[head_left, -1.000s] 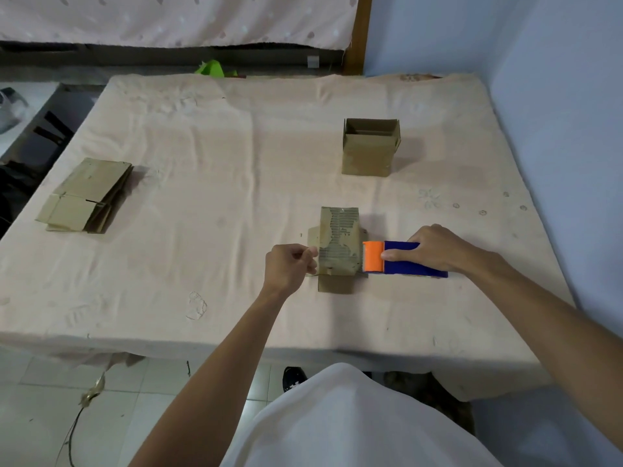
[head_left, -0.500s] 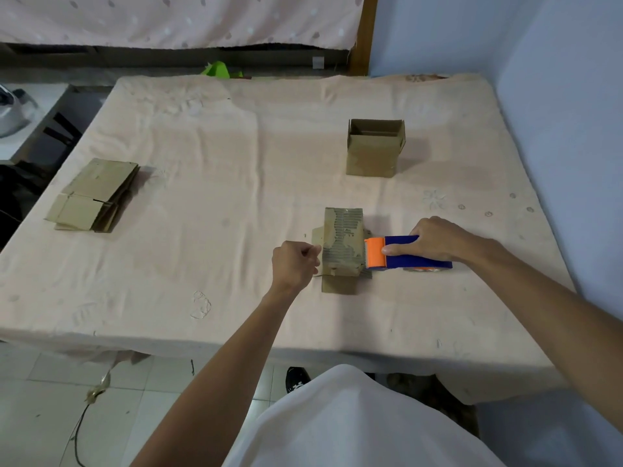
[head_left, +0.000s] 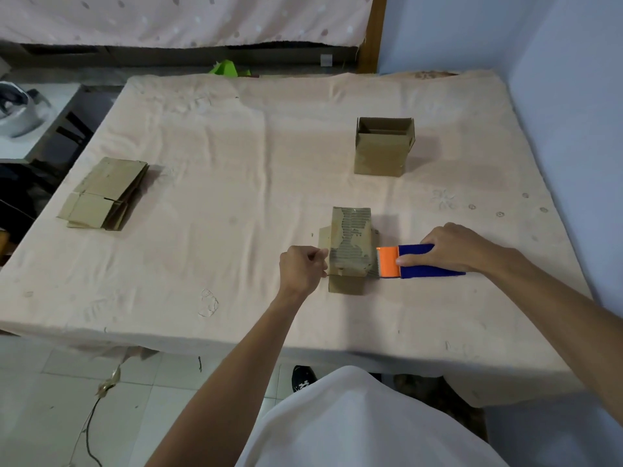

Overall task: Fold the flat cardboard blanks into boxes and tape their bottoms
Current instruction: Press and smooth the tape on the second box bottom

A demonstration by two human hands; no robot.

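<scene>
Ideally, left hand [head_left: 301, 270], pinching what looks like the tape end [head_left: 326, 274], pulls taut while right hand [head_left: 453, 246], gripping the dispenser [head_left: 416, 266], presses it flat over the box [head_left: 350, 239].

A table [head_left: 236, 146] draped in a pale pink cloth [head_left: 202, 264] carries a stack of flat cardboard blanks [head_left: 104, 193] at 9 o'clock and an open box [head_left: 382, 150] standing upright at 1 o'clock. Near the centre sits an upturned box [head_left: 350, 244], an orange-and-blue tape dispenser [head_left: 418, 266] touching its 3 o'clock side.
</scene>
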